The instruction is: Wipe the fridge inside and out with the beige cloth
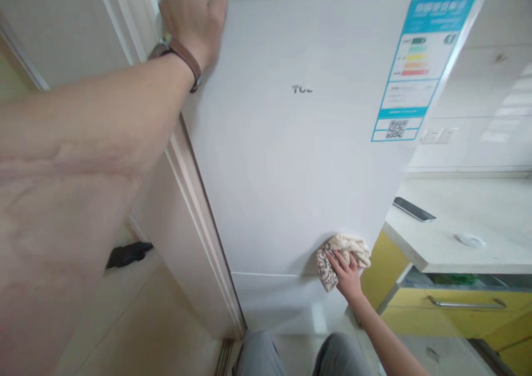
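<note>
A white refrigerator (257,160) with TCL lettering fills the middle of the view. My left hand (192,19), raised to its upper left corner, has bent fingers with the thumb out to the side; what lies under the fingers is hidden. On that wrist is a watch with a brown strap (185,59). Low on the refrigerator's right side, my right hand (348,273) grips a bunched cream cloth (349,246) with a dark pattern, pressed to the door just above the seam. A blue and white energy label (424,68) is stuck at the upper right.
Right of the refrigerator stands a white countertop (494,210) over yellow drawers (461,298), carrying a dark flat object (414,209) and a small whitish item (469,240). A door frame (199,221) runs close along the left. Something black (128,254) lies on the floor.
</note>
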Tool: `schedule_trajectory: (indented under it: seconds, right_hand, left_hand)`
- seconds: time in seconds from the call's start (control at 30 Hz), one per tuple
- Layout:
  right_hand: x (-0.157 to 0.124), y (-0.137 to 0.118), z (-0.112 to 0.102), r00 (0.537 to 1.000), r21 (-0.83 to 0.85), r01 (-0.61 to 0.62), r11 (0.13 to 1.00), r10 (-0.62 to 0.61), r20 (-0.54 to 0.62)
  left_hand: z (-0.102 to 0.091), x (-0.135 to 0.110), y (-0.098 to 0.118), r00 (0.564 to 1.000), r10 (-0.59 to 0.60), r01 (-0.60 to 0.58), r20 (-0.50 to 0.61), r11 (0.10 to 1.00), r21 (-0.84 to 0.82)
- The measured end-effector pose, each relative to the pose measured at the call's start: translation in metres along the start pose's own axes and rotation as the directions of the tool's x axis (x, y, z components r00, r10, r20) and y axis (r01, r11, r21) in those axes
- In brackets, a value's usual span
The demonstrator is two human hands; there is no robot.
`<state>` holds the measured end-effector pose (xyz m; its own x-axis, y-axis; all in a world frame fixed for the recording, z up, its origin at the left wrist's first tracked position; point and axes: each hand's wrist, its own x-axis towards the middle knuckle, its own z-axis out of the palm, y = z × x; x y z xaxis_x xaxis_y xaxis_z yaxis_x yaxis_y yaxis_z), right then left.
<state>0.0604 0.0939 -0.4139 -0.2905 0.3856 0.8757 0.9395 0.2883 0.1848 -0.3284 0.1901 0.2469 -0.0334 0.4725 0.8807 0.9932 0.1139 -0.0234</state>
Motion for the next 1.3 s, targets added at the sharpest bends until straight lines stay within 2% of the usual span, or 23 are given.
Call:
schedule_trajectory:
  seconds: [0.07,0.17,0.23,0.33,0.43,0.5,0.63,0.7,0.77,0.83,0.93,1.0,1.1,1.2,1.3]
  right_hand:
    - [-0.031,0.002,0.006,0.995,-0.032,-0.1,0.994,0.101,0.023]
    - [-0.046,0.01,0.009,0.987,-0.054,-0.152,0.987,0.154,0.035]
    - [-0.034,0.018,0.003,0.985,-0.058,-0.169,0.984,0.171,0.031]
    - [0.012,0.04,-0.015,0.972,-0.03,-0.236,0.971,0.235,-0.015]
    - [0.087,0.073,-0.044,0.955,0.006,-0.263,0.965,0.261,-0.141]
    - [0.149,0.098,-0.068,0.948,0.033,-0.208,0.978,0.21,-0.239]
    - [0.295,0.141,-0.128,0.94,0.029,-0.078,0.997,0.083,-0.331]
    - [0.373,0.152,-0.16,0.929,0.01,-0.096,0.995,0.093,-0.358]
    - [0.448,0.153,-0.191,0.909,-0.01,-0.166,0.986,0.149,-0.39]
    - [0.513,0.142,-0.216,0.903,-0.034,-0.208,0.977,0.179,-0.39]
    - [0.579,0.109,-0.235,0.935,-0.125,-0.211,0.969,0.163,-0.313]
    - [0.598,0.086,-0.231,0.955,-0.187,-0.184,0.965,0.13,-0.268]
    - [0.603,0.067,-0.211,0.951,-0.216,-0.157,0.964,0.089,-0.295]
    - [0.6,0.07,-0.19,0.94,-0.207,-0.136,0.969,0.06,-0.336]
    - [0.598,0.074,-0.179,0.933,-0.182,-0.133,0.974,0.061,-0.354]
  left_hand:
    - [-0.006,-0.007,0.007,0.997,-0.077,0.072,-0.029,0.986,-0.151]
    - [-0.006,-0.014,0.008,0.996,-0.053,0.031,-0.075,0.964,-0.263]
    - [-0.005,-0.015,0.006,0.995,-0.058,0.032,-0.086,0.959,-0.281]
    - [-0.006,-0.016,0.004,0.997,-0.054,0.036,-0.054,0.954,-0.297]
    - [-0.007,-0.017,0.004,0.999,-0.018,0.0,-0.051,0.945,-0.326]
    - [-0.008,-0.018,0.004,0.999,-0.023,0.006,-0.044,0.939,-0.345]
    - [-0.009,-0.019,0.005,0.999,-0.039,0.025,-0.029,0.923,-0.385]
    - [-0.008,-0.018,0.004,0.999,-0.045,0.029,-0.029,0.911,-0.412]
    - [-0.007,-0.018,0.004,0.999,-0.043,0.029,-0.021,0.897,-0.44]
    - [-0.006,-0.016,0.004,0.999,-0.038,0.024,-0.022,0.89,-0.455]
    - [-0.003,-0.013,0.004,0.998,-0.042,0.022,-0.037,0.9,-0.436]
    - [-0.003,-0.012,0.004,0.998,-0.048,0.028,-0.036,0.905,-0.425]
    - [-0.003,-0.012,0.004,0.999,-0.042,0.028,-0.024,0.9,-0.434]
    - [-0.005,-0.013,0.005,0.998,-0.036,0.014,-0.045,0.903,-0.429]
    - [-0.007,-0.015,0.005,0.997,-0.029,-0.002,-0.068,0.911,-0.412]
